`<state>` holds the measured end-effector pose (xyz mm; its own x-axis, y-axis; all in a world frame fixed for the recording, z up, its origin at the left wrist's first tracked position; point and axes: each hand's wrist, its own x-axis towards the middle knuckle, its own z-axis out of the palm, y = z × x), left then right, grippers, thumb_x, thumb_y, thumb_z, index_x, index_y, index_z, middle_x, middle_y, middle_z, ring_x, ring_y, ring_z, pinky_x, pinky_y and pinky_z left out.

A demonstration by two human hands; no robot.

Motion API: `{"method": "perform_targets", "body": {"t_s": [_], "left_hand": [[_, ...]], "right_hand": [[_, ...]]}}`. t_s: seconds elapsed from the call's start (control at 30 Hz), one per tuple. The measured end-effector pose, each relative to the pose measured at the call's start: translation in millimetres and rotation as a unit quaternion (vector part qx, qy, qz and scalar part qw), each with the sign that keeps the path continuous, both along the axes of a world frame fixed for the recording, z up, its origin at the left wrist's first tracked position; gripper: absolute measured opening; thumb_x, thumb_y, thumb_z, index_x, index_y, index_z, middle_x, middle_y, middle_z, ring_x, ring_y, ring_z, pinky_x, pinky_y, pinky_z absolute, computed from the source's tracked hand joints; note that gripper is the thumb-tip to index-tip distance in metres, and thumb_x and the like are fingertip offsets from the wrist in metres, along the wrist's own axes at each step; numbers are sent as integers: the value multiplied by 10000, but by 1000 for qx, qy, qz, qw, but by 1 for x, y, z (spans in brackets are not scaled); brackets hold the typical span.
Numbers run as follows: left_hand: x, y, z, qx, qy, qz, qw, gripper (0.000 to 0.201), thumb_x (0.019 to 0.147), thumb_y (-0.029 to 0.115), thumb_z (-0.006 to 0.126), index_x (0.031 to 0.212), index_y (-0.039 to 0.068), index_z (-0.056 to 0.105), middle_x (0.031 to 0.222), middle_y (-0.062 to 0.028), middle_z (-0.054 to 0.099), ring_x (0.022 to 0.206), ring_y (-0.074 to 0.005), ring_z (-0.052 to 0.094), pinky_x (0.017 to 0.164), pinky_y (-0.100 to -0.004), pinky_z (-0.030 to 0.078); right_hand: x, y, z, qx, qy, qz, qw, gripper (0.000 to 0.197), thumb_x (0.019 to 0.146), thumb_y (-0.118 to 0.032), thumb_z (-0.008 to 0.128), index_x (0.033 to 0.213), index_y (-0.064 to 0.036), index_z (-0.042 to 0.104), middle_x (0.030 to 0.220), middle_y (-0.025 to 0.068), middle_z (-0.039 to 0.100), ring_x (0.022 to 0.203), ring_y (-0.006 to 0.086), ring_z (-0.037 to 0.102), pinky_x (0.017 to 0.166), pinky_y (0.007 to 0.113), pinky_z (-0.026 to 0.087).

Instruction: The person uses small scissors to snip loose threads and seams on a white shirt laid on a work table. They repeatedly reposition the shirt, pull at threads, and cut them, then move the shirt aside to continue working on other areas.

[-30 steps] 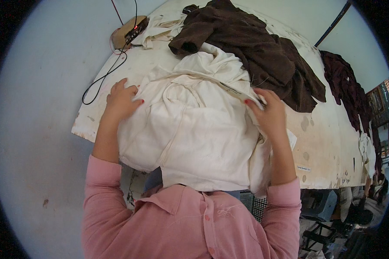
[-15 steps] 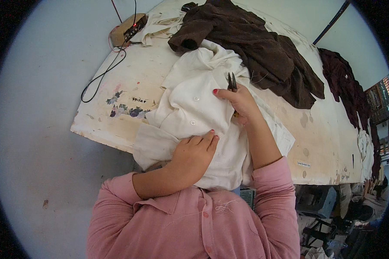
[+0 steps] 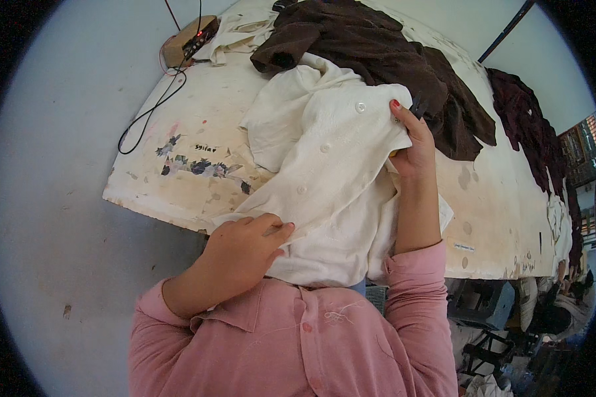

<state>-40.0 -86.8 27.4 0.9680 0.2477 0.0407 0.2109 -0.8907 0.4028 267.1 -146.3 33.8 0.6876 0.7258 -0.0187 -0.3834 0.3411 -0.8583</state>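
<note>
A white buttoned shirt [image 3: 331, 175] lies over the table's near edge and down toward my lap, its row of round buttons facing up. My right hand [image 3: 416, 145] is closed at the shirt's far right edge, thumb on top of the cloth. The same hand keeps hold of small dark-bladed scissors [image 3: 419, 107], whose handles are mostly hidden in the palm. Near the table's front edge, my left hand [image 3: 246, 245] pinches the lower left part of the shirt between bent fingers and thumb.
A dark brown garment [image 3: 364, 40] is heaped beyond the shirt on the worn white table [image 3: 493, 225]. At the far left corner sits a small box [image 3: 191, 43] with a red light and black cable. Dark maroon cloth [image 3: 526, 126] hangs over the right side.
My right hand has moved right and away from me, drawing the shirt's far edge with it. My left hand has shifted left and nearer, from lying flat on the cloth to pinching it.
</note>
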Motion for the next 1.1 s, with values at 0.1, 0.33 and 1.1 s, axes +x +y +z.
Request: {"method": "perform_targets", "body": {"t_s": [0.1,0.33,1.1], "left_hand": [[1,3,-10,-33,-57,-21,998,435,803,257,694,1172,38,620,1021,-80,617,870,-270,626,745,-377,511],[41,30,7,-106,-135,155,973,419,798,279,740,1090,7,615,1023,-144,623,886,-291,622,752,-351,498],[77,58,6,-670,-128,120,721,378,937,207,605,1216,-47,582,1082,-57,663,950,-96,609,850,-229,479]], "right_hand": [[-1,-4,3,-9,-9,-9,1000,347,795,-142,739,1081,8,612,994,105,678,867,223,668,792,354,546],[-1,-12,3,26,0,10,1000,358,769,-135,756,1072,-2,617,971,105,683,870,219,669,801,366,546],[11,-1,-10,-25,49,-49,997,219,786,-100,731,958,-28,617,881,89,660,745,192,651,690,310,546]]}}
